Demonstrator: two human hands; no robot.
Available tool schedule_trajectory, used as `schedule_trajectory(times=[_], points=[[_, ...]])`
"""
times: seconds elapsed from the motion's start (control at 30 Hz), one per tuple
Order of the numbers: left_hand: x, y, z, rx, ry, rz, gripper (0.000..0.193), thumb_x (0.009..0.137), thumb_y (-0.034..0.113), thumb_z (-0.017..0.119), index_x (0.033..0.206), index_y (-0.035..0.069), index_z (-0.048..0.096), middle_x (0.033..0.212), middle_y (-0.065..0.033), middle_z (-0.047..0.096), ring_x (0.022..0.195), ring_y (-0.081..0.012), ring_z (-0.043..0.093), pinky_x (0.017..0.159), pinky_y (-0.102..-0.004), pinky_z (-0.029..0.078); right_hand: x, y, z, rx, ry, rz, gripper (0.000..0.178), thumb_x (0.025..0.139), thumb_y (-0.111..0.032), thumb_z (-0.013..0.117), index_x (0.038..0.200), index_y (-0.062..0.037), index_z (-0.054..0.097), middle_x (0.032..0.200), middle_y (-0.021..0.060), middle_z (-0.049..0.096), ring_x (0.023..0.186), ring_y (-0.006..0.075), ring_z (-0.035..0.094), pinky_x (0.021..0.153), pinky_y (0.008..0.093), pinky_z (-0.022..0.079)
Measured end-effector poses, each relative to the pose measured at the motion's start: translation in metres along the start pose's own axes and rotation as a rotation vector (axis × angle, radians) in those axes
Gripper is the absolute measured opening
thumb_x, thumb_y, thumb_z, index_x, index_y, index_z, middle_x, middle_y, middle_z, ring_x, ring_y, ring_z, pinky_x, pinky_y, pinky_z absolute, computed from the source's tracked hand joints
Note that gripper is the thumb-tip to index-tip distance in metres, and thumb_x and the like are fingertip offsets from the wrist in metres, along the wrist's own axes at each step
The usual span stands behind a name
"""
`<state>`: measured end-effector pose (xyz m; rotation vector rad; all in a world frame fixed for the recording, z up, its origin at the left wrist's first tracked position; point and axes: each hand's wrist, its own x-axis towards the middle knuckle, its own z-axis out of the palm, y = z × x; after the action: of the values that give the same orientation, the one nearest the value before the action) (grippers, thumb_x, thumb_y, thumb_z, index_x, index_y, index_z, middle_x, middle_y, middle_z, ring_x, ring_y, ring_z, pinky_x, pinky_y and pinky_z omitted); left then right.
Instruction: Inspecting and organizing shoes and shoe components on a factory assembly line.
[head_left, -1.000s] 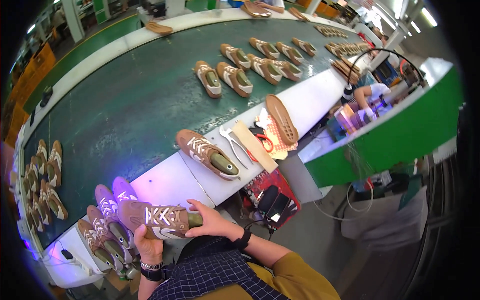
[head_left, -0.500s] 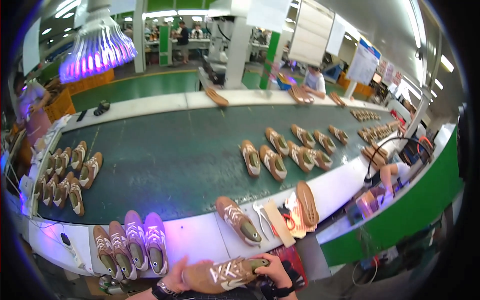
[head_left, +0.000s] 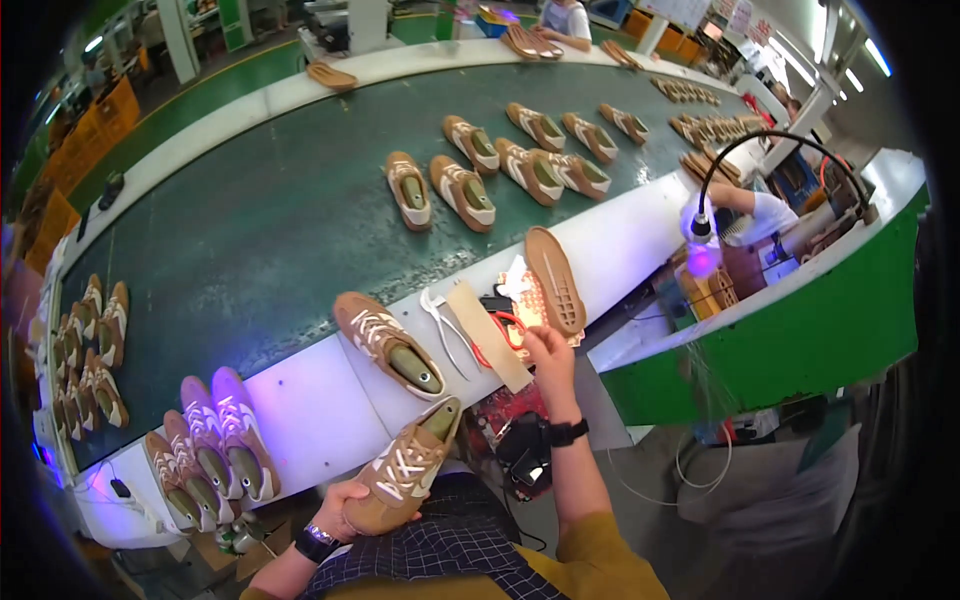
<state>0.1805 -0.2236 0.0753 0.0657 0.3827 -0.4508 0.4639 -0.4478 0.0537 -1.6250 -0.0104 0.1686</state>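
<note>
My left hand (head_left: 342, 510) grips a tan shoe (head_left: 402, 475) with white laces around its toe, holding it over my lap, heel end up. My right hand (head_left: 550, 352) reaches to the white ledge, fingers bent together beside red scissors handles (head_left: 510, 328); whatever is between the fingertips is hidden. Left of it lie a beige strip (head_left: 488, 338) and metal pliers (head_left: 450, 335). A brown shoe sole (head_left: 555, 280) rests on an orange-and-white cloth (head_left: 520, 285) just beyond the hand. Another tan shoe (head_left: 385, 342) sits on the ledge's edge.
Several shoes (head_left: 212, 440) stand on the ledge at left under purple light. More shoes (head_left: 465, 195) sit on the green conveyor belt (head_left: 270, 220). At right, a green panel (head_left: 760, 330), a lit lamp (head_left: 702, 258) and another person's arm (head_left: 740, 203).
My right hand has let go of the shoe's heel and moved forward to the tools on the ledge. My left hand keeps the shoe, now tilted heel up. The view has turned rightward and down.
</note>
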Motion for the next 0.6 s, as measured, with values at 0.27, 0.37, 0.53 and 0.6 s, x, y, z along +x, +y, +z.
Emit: schedule_trajectory(times=[0.27,0.37,0.53,0.6], points=[[0.003,-0.008,-0.011,0.032,0.065,-0.026,0.089,0.063,0.011,0.058,0.145,0.01,0.021,0.139,-0.0211,0.037,0.122,-0.0411,0.044,0.099,-0.0623,0.035,0.042,0.069,-0.003,-0.456,-0.043,-0.079,0.032,0.073,-0.024,0.073,0.091,0.0002,0.061,0.08,0.0118,0.066,0.074,0.0203,0.064,0.067,0.0297,0.051],[0.003,-0.009,-0.007,0.035,0.095,-0.041,0.09,0.063,0.009,0.058,0.145,0.013,0.021,0.141,-0.0171,0.037,0.122,-0.0381,0.045,0.099,-0.0618,0.036,0.037,0.071,0.013,-0.691,-0.117,-0.081,0.035,0.066,-0.025,0.073,0.088,-0.0015,0.061,0.083,0.0171,0.064,0.077,0.0338,0.062,0.07,0.0387,0.05],[0.007,-0.008,-0.005,0.181,0.114,-0.04,0.095,0.061,0.011,0.057,0.147,0.014,0.016,0.141,-0.0243,0.033,0.123,-0.0463,0.041,0.097,-0.0624,0.037,0.037,0.073,0.022,-0.93,-0.015,-0.384,0.03,0.061,-0.015,0.071,0.085,-0.0031,0.059,0.088,0.0168,0.057,0.083,0.0364,0.055,0.074,0.0439,0.047],[0.011,-0.005,-0.008,0.169,0.089,-0.082,0.093,0.062,0.01,0.057,0.147,0.015,0.018,0.141,-0.0197,0.034,0.123,-0.0416,0.042,0.097,-0.0619,0.038,0.037,0.071,0.025,-0.923,-0.006,-0.484,0.026,0.06,-0.011,0.072,0.077,-0.0032,0.054,0.082,0.0153,0.056,0.081,0.0349,0.055,0.071,0.0434,0.047]])
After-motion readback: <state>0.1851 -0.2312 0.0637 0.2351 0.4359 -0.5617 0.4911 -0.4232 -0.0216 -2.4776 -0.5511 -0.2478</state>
